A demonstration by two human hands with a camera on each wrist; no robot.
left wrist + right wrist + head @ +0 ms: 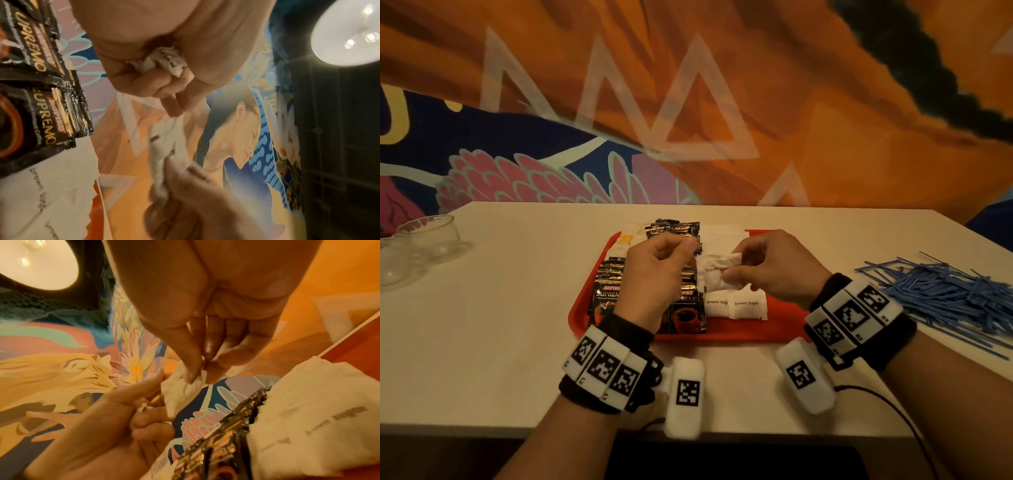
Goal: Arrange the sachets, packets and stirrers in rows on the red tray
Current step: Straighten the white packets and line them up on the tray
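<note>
Above the red tray [753, 330], the right hand [774, 267] pinches a white sachet [714, 272]; the left hand [654, 270] pinches its other edge, clutching more sachets [164, 60].

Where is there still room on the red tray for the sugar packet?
Bare tray shows to the right of the two brown sugar packets, and as a strip along the near rim. The left and middle are crowded with coffee sachets. Both hands, left hand and right hand, hold one packet above it.
</note>
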